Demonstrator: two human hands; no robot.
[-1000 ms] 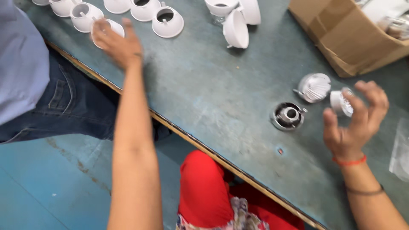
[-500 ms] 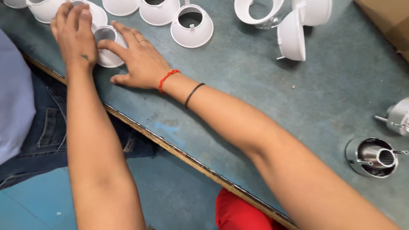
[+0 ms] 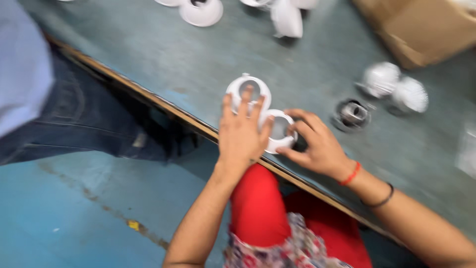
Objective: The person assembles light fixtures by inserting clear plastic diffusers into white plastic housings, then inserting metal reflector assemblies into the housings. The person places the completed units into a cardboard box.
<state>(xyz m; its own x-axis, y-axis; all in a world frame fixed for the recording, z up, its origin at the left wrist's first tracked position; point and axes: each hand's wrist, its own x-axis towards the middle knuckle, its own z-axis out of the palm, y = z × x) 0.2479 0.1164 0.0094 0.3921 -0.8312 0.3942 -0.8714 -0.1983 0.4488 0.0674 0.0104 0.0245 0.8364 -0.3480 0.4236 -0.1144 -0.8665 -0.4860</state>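
Hands spread flat on two white rings (image 3: 249,89) at table edge, brown cardboard box (image 3: 421,27) far right.

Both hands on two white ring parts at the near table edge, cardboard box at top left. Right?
Not quite: the cardboard box is at top right, not top left, as the head view shows. The rest holds: the left hand and right hand rest on two white ring parts at the near table edge.

Both hands (image 3: 243,131) pulled two white rings (image 3: 248,89) near (table edge).
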